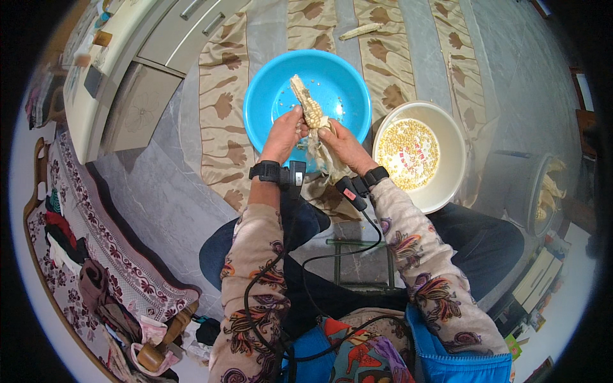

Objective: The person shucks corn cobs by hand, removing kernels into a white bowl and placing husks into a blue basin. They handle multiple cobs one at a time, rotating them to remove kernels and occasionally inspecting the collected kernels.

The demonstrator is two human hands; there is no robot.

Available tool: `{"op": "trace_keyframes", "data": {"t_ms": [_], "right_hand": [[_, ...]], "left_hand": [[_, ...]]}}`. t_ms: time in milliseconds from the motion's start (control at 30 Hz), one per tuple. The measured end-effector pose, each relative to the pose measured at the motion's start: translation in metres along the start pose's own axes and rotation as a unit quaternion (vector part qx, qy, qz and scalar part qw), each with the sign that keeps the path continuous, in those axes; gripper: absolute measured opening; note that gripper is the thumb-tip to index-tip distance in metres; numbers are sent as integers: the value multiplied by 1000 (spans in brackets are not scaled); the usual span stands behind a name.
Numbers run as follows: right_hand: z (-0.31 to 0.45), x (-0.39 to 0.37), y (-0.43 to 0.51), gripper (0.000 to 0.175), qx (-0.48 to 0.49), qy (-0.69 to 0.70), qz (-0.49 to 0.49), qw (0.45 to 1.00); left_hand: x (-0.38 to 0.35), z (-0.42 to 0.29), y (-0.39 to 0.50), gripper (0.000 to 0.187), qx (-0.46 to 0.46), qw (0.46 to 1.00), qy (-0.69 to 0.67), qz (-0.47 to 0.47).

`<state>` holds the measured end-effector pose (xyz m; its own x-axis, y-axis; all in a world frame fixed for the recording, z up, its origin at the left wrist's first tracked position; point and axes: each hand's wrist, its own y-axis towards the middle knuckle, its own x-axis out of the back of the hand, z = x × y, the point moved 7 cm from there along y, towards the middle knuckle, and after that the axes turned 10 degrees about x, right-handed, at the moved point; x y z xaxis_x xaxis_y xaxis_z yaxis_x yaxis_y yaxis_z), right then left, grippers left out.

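Note:
A dried corn cob is held tilted over a blue plastic basin. Its far end is stripped bare, while pale kernels still cover the part nearer me. My right hand grips the cob's near end, where dry husk hangs down. Against the cob's left side, my left hand has its fingers curled and its thumb at the kernels; part of its grip is hidden. Loose kernels are scattered on the basin floor. To the right, a white basin contains many yellow kernels over red printed writing.
A patterned cloth lies under the basins, with a bare cob on it. At right, a grey bucket contains husked corn. Cabinets and a covered sofa stand at left. Cables run from my wrist devices.

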<state>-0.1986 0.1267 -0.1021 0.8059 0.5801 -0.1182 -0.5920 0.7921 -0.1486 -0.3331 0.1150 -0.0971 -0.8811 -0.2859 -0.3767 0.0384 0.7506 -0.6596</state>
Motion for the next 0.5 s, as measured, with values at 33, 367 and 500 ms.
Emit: {"op": "trace_keyframes", "data": {"t_ms": [33, 367, 500], "right_hand": [[4, 2, -1, 40, 5, -29, 3, 1000], [16, 2, 1, 34, 40, -151, -29, 987], [20, -2, 1, 33, 52, -187, -76, 978]], "left_hand": [[-1, -2, -1, 28, 2, 1000, 10, -1], [11, -1, 7, 31, -8, 985, 167, -53], [17, 7, 12, 36, -5, 993, 103, -64]]}}
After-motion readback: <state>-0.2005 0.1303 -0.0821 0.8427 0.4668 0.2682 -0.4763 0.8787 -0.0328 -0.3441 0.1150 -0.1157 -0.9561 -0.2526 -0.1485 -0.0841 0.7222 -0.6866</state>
